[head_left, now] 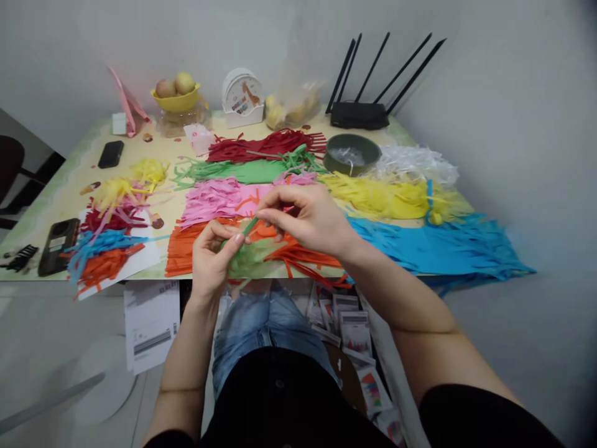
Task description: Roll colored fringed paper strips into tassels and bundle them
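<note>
Pinching slim green paper roll [250, 225], pale fringe [252, 258] blurred below; left grip [212, 255], right grip [305, 219] narrow.

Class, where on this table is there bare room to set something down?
Between the upper phone and the pale wrapper; also between the upper phone and lower phone. Crowded at the front middle: orange paper and pink paper lie near the left hand and right hand.

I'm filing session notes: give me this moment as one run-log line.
left hand: pinching green strip | right hand: pinching its other end | nearby: pale green fringe, orange fringed paper
</note>
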Demonstrator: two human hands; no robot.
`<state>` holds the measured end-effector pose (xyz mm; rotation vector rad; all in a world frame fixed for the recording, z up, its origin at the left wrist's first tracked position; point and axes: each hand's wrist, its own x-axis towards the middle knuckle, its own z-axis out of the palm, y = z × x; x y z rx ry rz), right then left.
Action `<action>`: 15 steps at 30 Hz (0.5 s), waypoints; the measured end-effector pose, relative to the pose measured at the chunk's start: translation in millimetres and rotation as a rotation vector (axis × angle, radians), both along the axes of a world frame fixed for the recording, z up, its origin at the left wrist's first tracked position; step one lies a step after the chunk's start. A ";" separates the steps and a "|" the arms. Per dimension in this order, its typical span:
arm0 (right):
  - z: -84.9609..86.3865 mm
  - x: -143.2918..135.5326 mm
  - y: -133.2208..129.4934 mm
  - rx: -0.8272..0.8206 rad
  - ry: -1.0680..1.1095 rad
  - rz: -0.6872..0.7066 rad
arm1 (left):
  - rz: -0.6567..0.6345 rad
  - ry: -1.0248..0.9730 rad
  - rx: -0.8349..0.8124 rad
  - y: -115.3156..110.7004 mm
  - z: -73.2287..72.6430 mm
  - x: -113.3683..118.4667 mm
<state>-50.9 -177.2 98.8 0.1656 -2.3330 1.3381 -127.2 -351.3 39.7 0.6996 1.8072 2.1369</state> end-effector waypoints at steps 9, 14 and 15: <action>-20.5 -23.8 3.0 0.109 -0.027 0.119 | -0.258 0.243 -0.411 -48.7 4.6 -73.3; -37.7 -58.0 45.2 0.087 -0.109 -0.045 | 0.549 0.850 -0.614 -87.0 57.4 -220.7; -43.1 -68.4 56.6 0.094 -0.113 -0.114 | 0.675 0.933 -0.616 -82.9 64.6 -247.9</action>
